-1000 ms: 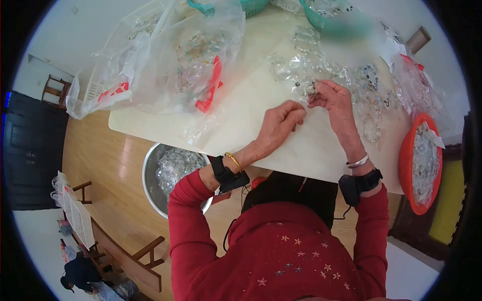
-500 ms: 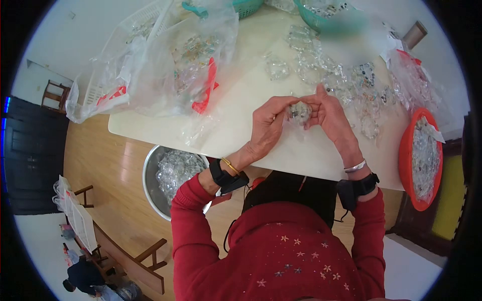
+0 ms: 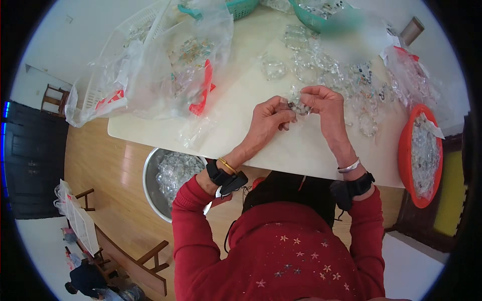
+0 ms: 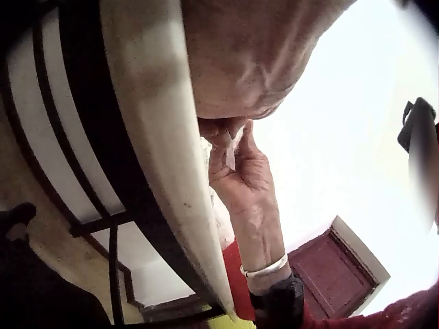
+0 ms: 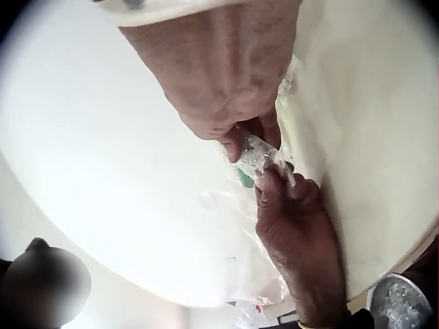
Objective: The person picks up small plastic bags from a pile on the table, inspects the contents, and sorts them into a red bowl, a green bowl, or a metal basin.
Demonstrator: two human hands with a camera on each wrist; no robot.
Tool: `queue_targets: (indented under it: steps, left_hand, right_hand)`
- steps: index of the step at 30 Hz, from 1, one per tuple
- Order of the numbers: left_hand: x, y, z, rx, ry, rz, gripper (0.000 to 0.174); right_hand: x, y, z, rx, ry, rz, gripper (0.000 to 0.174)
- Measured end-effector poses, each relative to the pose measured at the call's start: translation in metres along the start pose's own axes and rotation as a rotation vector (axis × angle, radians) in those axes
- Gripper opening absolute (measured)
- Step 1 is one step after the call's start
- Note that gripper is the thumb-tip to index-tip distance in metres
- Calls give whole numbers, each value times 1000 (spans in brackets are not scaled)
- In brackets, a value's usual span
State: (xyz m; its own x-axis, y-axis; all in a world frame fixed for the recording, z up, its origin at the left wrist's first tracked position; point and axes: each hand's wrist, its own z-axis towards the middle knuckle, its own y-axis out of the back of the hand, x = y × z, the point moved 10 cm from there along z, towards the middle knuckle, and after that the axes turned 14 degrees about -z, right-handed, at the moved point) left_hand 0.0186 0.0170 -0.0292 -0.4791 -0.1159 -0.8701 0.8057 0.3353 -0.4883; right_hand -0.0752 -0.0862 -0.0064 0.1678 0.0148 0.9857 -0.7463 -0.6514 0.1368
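In the head view, a small clear plastic packet of beads is held just above the table between both hands. My left hand pinches its left side between thumb and fingers. From the right, my right hand pinches its upper edge, fingers bent down. The crinkled clear film shows between the two sets of fingertips in the right wrist view. A similar packet lies alone beyond the hands, left of a spread of bead packets. From the left wrist, the left hand largely covers the packet.
Large clear bags with red ties lie on the table's left beside a white basket. Green baskets stand at the back. An orange basin is at right, a metal basin below the front edge.
The right hand brought the packet from the spread towards the body, and the left hand took hold too. Since then the right hand has turned, fingers now bent over the packet's top.
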Motion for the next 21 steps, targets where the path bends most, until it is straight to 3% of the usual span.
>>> queue_targets:
  steps: [3,7,10,15,21]
  left_hand:
    - [-2,2,0,6,-4,14,7]
    - [1,2,0,12,41,-54,5]
    - [-2,3,-2,-38,62,-22,6]
    - [-1,3,-1,-41,70,-8,8]
    - [-7,-3,-2,24,-47,41,7]
  right_hand:
    - [-4,4,2,-36,-82,-9,24]
    - [-1,-4,-2,59,-106,156,27]
    - [0,-13,-3,161,-62,78,24]
    - [7,-14,-5,173,28,-13,19]
    - [8,-12,-8,76,18,-102,13]
